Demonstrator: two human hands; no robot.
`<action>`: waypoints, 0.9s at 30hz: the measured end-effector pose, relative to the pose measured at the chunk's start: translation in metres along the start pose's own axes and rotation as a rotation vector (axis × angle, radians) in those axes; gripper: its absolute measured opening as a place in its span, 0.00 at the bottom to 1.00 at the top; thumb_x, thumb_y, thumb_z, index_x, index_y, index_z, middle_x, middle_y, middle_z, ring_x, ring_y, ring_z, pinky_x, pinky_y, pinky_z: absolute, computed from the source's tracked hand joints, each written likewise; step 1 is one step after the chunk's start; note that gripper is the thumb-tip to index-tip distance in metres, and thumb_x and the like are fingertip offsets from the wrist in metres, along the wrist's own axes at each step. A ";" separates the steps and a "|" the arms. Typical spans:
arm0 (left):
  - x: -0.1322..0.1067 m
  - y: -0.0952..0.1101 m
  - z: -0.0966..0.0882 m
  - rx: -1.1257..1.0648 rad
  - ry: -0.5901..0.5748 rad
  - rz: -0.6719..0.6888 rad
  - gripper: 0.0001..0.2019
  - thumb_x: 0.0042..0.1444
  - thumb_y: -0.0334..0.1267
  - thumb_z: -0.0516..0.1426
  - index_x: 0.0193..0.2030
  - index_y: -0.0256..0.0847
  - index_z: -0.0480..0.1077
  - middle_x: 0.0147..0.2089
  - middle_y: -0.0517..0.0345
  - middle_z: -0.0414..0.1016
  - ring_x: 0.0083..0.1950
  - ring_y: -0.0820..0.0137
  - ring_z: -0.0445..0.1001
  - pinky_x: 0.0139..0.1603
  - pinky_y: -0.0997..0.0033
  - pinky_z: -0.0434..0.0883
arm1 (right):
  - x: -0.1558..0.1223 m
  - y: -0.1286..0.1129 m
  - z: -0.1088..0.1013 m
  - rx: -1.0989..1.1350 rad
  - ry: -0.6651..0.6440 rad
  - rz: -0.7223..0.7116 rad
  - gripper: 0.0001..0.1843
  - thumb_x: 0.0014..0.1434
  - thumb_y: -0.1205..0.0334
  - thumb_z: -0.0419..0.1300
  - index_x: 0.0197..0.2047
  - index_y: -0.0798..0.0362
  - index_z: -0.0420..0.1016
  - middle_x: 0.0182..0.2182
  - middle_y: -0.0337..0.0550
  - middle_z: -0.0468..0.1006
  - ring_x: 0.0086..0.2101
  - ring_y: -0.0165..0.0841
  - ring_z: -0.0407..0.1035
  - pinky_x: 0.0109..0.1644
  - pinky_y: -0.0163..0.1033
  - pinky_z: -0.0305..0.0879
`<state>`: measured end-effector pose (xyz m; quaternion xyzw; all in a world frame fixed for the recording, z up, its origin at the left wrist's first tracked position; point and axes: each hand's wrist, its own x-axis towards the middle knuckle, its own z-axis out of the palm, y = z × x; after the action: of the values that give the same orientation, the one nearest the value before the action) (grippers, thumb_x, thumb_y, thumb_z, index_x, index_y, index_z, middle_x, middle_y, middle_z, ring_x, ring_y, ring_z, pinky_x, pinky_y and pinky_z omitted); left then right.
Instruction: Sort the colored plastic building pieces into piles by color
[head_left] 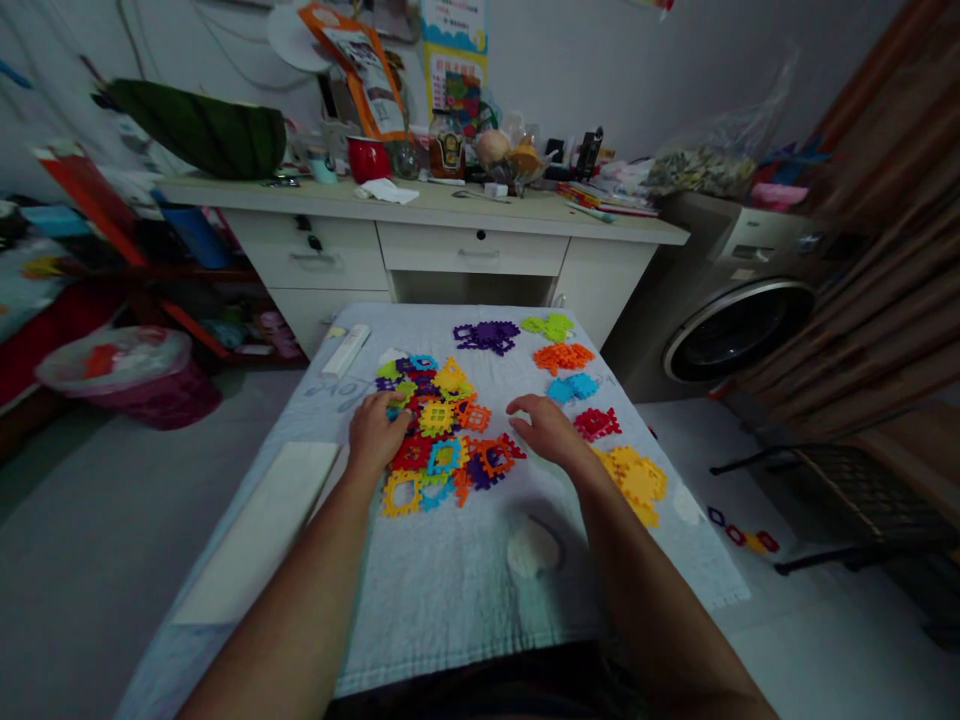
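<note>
A mixed heap of colourful interlocking plastic tiles [442,430] lies in the middle of a small table covered with a pale cloth [450,580]. My left hand [379,432] rests on the heap's left edge, fingers curled over a tile. My right hand [546,428] hovers just right of the heap, fingers spread and bent, holding nothing. Sorted piles lie to the right: purple [486,335], green [550,325], orange [562,356], blue [572,387], red [596,423] and yellow [637,480].
A white tube [346,349] and a flat white sheet [259,530] lie on the table's left side. Behind stands a cluttered desk [420,205] with drawers, a washing machine [731,320] at right, a lined bin [124,375] at left. A few tiles [742,535] lie on the floor.
</note>
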<state>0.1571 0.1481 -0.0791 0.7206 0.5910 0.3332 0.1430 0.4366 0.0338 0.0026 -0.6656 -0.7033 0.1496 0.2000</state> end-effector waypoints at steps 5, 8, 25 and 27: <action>-0.001 0.003 -0.001 -0.045 -0.010 -0.033 0.14 0.54 0.41 0.57 0.47 0.44 0.73 0.51 0.52 0.74 0.52 0.60 0.75 0.55 0.58 0.70 | 0.053 -0.029 0.035 -0.005 -0.031 -0.055 0.16 0.63 0.69 0.55 0.52 0.55 0.76 0.54 0.51 0.76 0.55 0.38 0.68 0.61 0.44 0.58; -0.002 0.004 -0.002 -0.060 -0.019 -0.045 0.14 0.54 0.40 0.56 0.47 0.44 0.73 0.51 0.52 0.74 0.51 0.61 0.76 0.53 0.59 0.71 | 0.080 -0.037 0.053 -0.026 -0.002 0.000 0.22 0.63 0.66 0.55 0.60 0.54 0.70 0.60 0.51 0.72 0.58 0.40 0.65 0.62 0.46 0.57; -0.001 0.007 -0.004 -0.060 -0.029 -0.052 0.14 0.54 0.39 0.56 0.47 0.44 0.72 0.52 0.52 0.76 0.50 0.61 0.76 0.54 0.60 0.70 | 0.104 -0.044 0.058 0.009 0.149 0.117 0.16 0.58 0.57 0.64 0.49 0.52 0.77 0.49 0.50 0.77 0.51 0.42 0.68 0.55 0.45 0.63; -0.002 0.008 -0.005 -0.043 -0.019 -0.037 0.13 0.53 0.39 0.56 0.47 0.44 0.73 0.51 0.52 0.76 0.51 0.61 0.75 0.55 0.59 0.70 | 0.091 -0.035 0.045 0.067 0.153 0.073 0.14 0.57 0.60 0.65 0.47 0.52 0.77 0.48 0.49 0.78 0.49 0.39 0.70 0.55 0.44 0.64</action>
<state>0.1598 0.1437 -0.0713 0.7095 0.5955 0.3361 0.1704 0.3811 0.1242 -0.0129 -0.6933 -0.6558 0.1291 0.2696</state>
